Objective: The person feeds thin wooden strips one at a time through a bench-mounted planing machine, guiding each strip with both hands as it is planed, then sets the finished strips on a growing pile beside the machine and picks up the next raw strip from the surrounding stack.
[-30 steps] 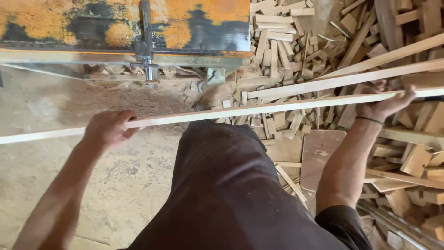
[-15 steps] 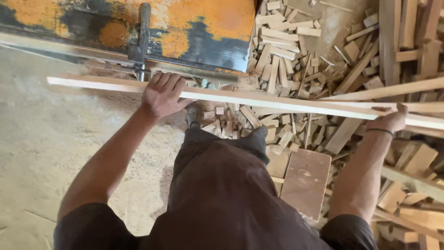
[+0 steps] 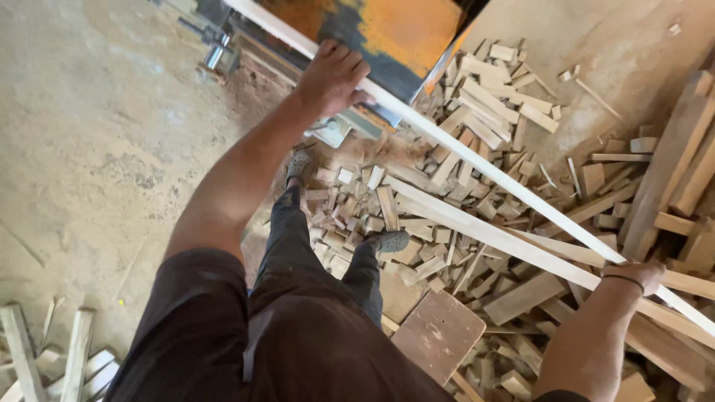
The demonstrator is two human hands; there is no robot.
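Off to the left of the left-hand grip it's just bare sandy floor (image 3: 97, 149), lots of open room, with a few loose boards (image 3: 45, 357) way down in the corner. Left hand (image 3: 331, 78) is clamped over the long pale wood strip (image 3: 477, 160), right up against the orange machine table (image 3: 372, 30) edge. The strip runs diagonally down to the right hand (image 3: 637, 275), fingers wrapped around it. Under and between both grips is a dense pile of wood offcuts (image 3: 462, 216), a brown square board (image 3: 438, 335) just below.
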